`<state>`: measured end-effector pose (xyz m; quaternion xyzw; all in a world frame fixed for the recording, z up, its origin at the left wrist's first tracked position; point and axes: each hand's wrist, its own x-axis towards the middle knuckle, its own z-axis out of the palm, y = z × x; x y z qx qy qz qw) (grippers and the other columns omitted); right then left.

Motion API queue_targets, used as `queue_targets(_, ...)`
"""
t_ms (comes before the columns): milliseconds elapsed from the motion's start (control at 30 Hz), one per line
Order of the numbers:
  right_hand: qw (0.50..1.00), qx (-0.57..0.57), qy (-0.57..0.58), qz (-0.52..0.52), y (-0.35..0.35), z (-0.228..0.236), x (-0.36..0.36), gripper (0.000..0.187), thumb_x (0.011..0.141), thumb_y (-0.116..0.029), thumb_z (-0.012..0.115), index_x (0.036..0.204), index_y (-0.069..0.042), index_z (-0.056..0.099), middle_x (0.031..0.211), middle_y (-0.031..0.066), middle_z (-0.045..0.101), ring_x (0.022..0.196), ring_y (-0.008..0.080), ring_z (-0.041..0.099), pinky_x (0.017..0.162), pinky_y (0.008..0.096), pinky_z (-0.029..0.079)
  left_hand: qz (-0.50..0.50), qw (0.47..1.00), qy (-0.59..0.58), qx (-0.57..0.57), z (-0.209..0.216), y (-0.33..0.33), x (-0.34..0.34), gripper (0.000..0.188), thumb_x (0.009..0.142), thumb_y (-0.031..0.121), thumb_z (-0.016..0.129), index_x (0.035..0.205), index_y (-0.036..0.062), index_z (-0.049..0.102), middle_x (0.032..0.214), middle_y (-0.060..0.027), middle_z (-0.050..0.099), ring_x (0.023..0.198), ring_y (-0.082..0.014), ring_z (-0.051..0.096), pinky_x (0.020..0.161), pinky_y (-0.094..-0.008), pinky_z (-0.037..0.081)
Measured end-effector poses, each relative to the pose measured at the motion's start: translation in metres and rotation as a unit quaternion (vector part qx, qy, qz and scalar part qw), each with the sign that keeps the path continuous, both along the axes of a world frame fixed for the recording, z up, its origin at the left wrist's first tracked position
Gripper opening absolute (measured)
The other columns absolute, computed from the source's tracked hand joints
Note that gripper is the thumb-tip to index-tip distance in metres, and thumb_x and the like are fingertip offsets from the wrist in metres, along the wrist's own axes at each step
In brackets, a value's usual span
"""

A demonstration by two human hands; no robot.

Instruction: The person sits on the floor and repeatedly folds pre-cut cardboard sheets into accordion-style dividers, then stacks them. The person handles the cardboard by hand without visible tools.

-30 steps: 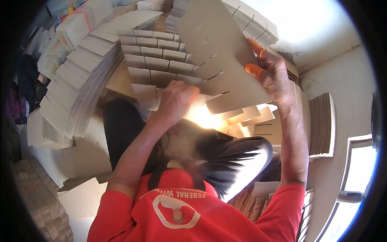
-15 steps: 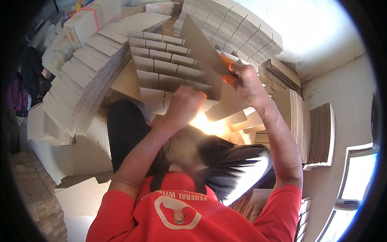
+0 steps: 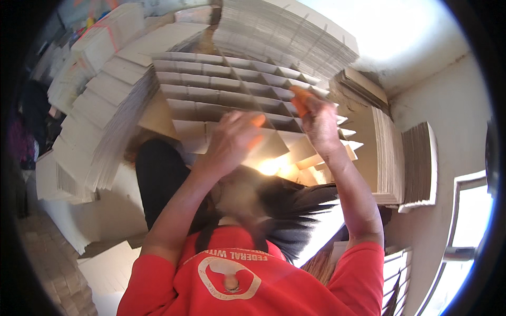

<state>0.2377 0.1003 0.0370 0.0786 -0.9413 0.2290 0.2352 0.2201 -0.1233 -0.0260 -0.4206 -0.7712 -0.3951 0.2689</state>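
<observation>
A grid of interlocking cardboard divider strips (image 3: 203, 97) stands in front of me, with long rows running left to right. One cross strip (image 3: 247, 89) now sits down among the rows, running from the far side toward me. Over the near part of the grid is my left hand (image 3: 232, 139), blurred, its orange-covered fingertips apart and nothing visible between them. My right hand (image 3: 319, 118) hovers at the grid's right side, also blurred, with orange-covered fingers stretched out. Whether either hand touches the cardboard is hard to tell.
Tall stacks of slotted cardboard strips stand behind the grid (image 3: 284, 37), at the left (image 3: 113, 113) and at the right (image 3: 390, 152). A strapped carton (image 3: 108, 34) lies at the far left. A bright light (image 3: 271, 166) shines close to my legs.
The cross strip, held upright and tilted before, has gone down into the rows. Both hands have loosened from it, and the rows on the right now show as open cells.
</observation>
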Motion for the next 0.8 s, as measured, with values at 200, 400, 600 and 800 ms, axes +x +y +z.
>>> queue_targets(200,0.921,0.236,0.085,-0.298,0.141,-0.003,0.089,0.042,0.088,-0.008,0.066,0.129,-0.009,0.059,0.124,0.0130,0.062,0.112,0.0337,0.059,0.092,0.0411,0.050,-0.038,0.981,-0.012,-0.189,0.023,0.011,0.009,0.064,0.080,0.021,0.072,0.136,-0.0012,0.050,0.138,-0.0178,0.052,0.135,-0.0306,0.043,0.112,-0.0483,0.030)
queue_targets(400,0.832,0.273,-0.160,-0.455,0.215,-0.043,0.174,0.057,0.078,-0.029,0.076,0.125,-0.004,0.056,0.121,0.0158,0.060,0.113,0.0342,0.054,0.092,0.0476,0.046,-0.018,0.967,-0.005,-0.253,0.005,0.017,0.004,0.066,0.082,0.020,0.071,0.139,-0.0021,0.046,0.138,-0.0194,0.052,0.134,-0.0334,0.044,0.114,-0.0515,0.027)
queue_targets(600,0.876,0.169,-0.094,-0.441,0.263,-0.062,0.196,0.046,0.070,-0.018,0.081,0.109,-0.003,0.063,0.109,0.0164,0.063,0.104,0.0338,0.059,0.086,0.0420,0.049,0.045,0.988,-0.030,-0.142,0.017,-0.001,0.009,0.061,0.082,0.014,0.073,0.138,0.0069,0.052,0.134,-0.0170,0.057,0.128,-0.0324,0.050,0.111,-0.0460,0.035)
queue_targets(800,0.878,0.037,-0.041,-0.476,0.236,-0.040,0.190,0.031,0.078,-0.020,0.079,0.094,-0.002,0.060,0.086,0.0182,0.065,0.080,0.0339,0.063,0.073,0.0417,0.049,0.143,0.983,-0.065,-0.097,0.014,-0.049,-0.003,0.050,0.082,0.008,0.074,0.131,0.0080,0.061,0.128,-0.0130,0.062,0.117,-0.0318,0.057,0.105,-0.0424,0.042)
